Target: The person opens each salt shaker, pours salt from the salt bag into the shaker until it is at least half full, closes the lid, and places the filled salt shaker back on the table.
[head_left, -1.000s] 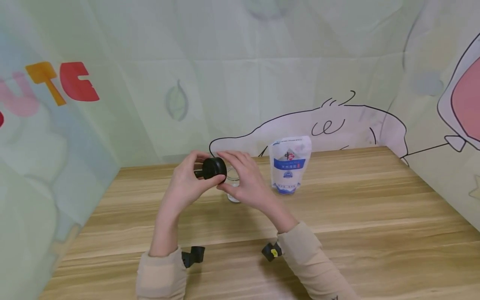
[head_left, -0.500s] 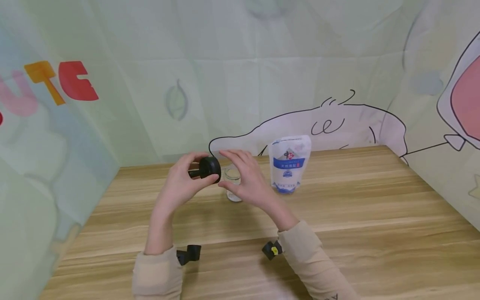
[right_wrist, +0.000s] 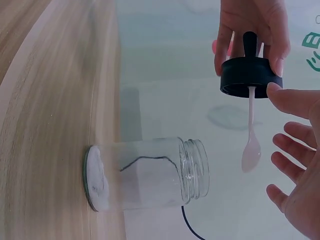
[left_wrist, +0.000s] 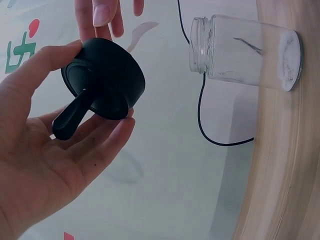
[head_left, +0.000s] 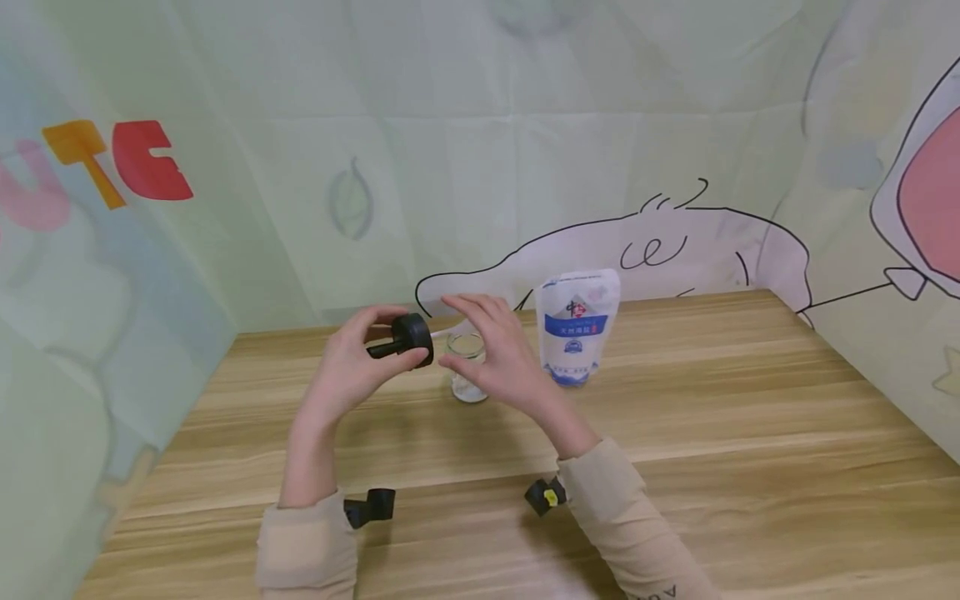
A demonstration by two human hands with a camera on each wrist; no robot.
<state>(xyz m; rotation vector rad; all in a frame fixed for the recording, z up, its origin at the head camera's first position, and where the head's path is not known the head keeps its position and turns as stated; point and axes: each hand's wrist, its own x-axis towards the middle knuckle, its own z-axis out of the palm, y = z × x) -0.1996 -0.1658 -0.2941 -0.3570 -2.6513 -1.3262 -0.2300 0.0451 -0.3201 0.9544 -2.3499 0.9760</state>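
Lid (head_left: 414, 340), black and round, is held off the table by the left hand (head_left: 347, 368). Left fingers: curved, thumb on one side of the rim and fingertips on the other, parted by the lid's width and gripping it. A short black handle (left_wrist: 72, 115) juts from the lid's top, back toward the left palm. From its underside a pale spoon (right_wrist: 251, 152) extends toward the right fingers.

Right hand (head_left: 504, 354): thumb and fingers spread well apart, facing the lid, holding nothing. In the head view a small gap separates right thumb and lid; in the right wrist view the thumb tip overlaps the rim, contact uncertain.

Glass jar (right_wrist: 150, 175) stands upright on the wooden table (head_left: 712, 400), beyond and below the right thumb, partly hidden by that hand in the head view. White material (right_wrist: 97, 177) covers its bottom. White-and-blue pouch (head_left: 576, 333) stands on the table to the right of the right fingers. Beige sleeves (head_left: 303, 546) reach the forearms, well behind the fingers.
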